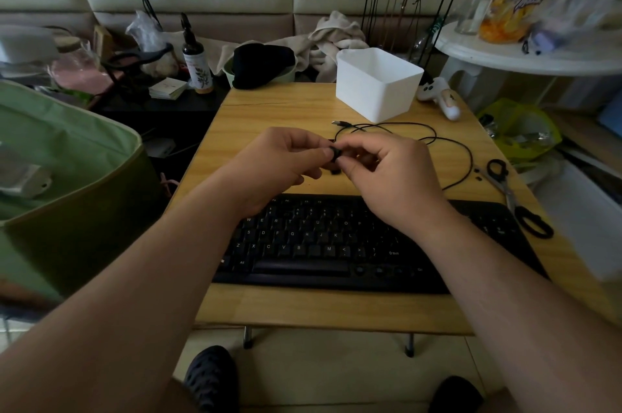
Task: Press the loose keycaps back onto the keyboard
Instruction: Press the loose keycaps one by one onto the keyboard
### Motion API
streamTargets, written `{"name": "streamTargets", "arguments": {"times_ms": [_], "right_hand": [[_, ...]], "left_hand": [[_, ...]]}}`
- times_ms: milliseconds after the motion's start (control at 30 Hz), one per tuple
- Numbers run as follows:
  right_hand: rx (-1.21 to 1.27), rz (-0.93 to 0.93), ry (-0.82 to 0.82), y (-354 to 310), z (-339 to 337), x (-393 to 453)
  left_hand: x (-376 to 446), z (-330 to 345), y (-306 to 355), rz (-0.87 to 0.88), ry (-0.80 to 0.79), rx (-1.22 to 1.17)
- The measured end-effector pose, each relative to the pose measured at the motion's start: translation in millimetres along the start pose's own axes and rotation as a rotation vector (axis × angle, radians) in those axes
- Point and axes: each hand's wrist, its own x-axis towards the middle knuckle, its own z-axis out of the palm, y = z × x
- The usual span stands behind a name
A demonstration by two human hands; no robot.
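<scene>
Keycap (335, 153), small and black, pinched between fingers of both hands at centre frame, raised above the wooden table (303, 308) just beyond the far edge of the keyboard (323, 244). Left hand (279, 165) curled, thumb and forefinger tips closed on the cap's left side; right hand (393, 173) likewise curled, thumb and forefinger nipping its right side. Second small dark piece (335, 172) directly beneath the hands on the table, too small to identify. Black keyboard across the lower middle, white legends legible: W E R T Y U I O P on one row, S D F G H J K L below, Z X C V B, a gap, then M, plus "Alt" and "Shift"; number row faint. Black cable (434, 139) looped behind the hands, USB plug at its free end. White plastic bin (377, 89) at upper centre of the table. Black-handled scissors (515, 197) at right edge, beside the keyboard's right end. Dark pump bottle (197, 65) with a leaf-print label at upper left, lettering unreadable. Yellow snack bag (515, 1) at upper right, blurred, print not legible. Green fabric bag (67, 177) at left.
</scene>
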Motion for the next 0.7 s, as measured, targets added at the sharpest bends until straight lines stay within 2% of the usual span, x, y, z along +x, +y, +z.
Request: {"name": "streamTargets", "arguments": {"times_ms": [400, 533, 700], "right_hand": [[-0.191, -0.127, 0.007, -11, 16, 1], [-0.203, -0.14, 0.022, -15, 20, -1], [-0.22, -0.163, -0.007, -17, 28, -1]], "left_hand": [[-5, -14, -5, -0.015, 0.026, 0.043], [-9, -25, -8, -0.043, -0.001, -0.02], [-17, -36, -11, -0.043, 0.018, 0.136]]}}
